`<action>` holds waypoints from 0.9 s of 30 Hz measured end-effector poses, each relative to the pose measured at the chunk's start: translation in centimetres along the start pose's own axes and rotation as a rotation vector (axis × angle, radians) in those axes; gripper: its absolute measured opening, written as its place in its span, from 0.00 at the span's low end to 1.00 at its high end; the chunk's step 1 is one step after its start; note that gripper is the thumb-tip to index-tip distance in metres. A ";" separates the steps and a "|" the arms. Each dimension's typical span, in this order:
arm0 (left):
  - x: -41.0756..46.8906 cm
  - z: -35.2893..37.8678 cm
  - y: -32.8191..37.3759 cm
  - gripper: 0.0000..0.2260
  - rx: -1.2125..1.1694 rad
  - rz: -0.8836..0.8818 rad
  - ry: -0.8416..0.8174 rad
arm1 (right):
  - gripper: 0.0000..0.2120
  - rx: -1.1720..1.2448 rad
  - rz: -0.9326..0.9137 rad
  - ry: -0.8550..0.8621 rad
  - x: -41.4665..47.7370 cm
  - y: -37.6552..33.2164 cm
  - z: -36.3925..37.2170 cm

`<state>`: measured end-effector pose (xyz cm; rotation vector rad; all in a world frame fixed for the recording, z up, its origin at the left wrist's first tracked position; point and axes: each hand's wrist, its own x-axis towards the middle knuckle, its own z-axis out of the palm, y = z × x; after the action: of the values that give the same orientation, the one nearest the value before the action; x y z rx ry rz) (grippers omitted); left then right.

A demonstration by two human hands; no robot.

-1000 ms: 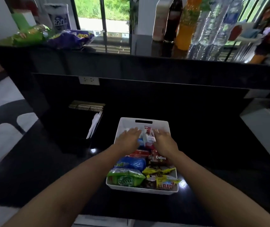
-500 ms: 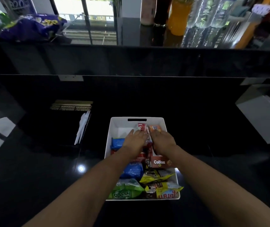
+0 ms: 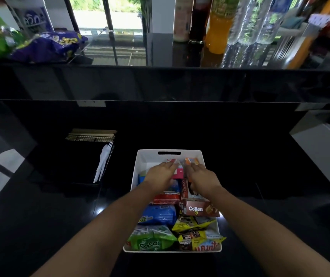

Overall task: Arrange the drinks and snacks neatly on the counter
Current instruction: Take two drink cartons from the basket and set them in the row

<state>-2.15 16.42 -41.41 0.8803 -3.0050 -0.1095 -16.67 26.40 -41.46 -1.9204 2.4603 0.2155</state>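
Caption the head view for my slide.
In a white snack bin on a black counter, left hand and right hand reach small cartons at the far end.

Bin (image 3: 146, 159): sat on the counter (image 3: 260, 216).
Your hands: left hand (image 3: 160, 174) and right hand (image 3: 202, 176) lay in the bin's far half.
Cutlery rack (image 3: 92, 137): stood left of the bin.
Bottles (image 3: 218, 25): stood behind the bin, on the ledge (image 3: 160, 48).
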 end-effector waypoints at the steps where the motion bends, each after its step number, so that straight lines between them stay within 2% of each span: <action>1: -0.2 -0.3 0.0 0.28 -0.014 -0.011 0.018 | 0.34 0.032 0.009 0.020 -0.1 0.0 -0.2; 5: -1.2 -1.7 0.0 0.23 -0.034 -0.022 0.093 | 0.20 0.127 0.044 0.117 -0.9 0.4 -1.8; 9: -2.5 -4.3 0.3 0.22 -0.046 -0.021 0.183 | 0.17 0.226 0.037 0.212 -2.9 0.7 -4.8; 12: -3.5 -8.3 0.6 0.20 -0.153 0.017 0.286 | 0.20 0.331 0.022 0.309 -4.4 1.1 -8.4; 17: -4.6 -16.1 1.2 0.17 -0.272 0.002 0.338 | 0.28 0.446 0.002 0.392 -6.1 0.8 -16.3; 21: -5.8 -22.2 1.2 0.17 -0.255 0.007 0.397 | 0.26 0.383 -0.064 0.486 -7.0 0.7 -22.0; 27: -7.9 -31.2 0.7 0.16 -0.208 0.034 0.457 | 0.23 0.412 -0.220 0.593 -5.9 0.9 -30.2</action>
<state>4.94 19.26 -10.15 0.7166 -2.5290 -0.1876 -13.81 28.75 -10.89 -2.2479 2.2726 -0.9088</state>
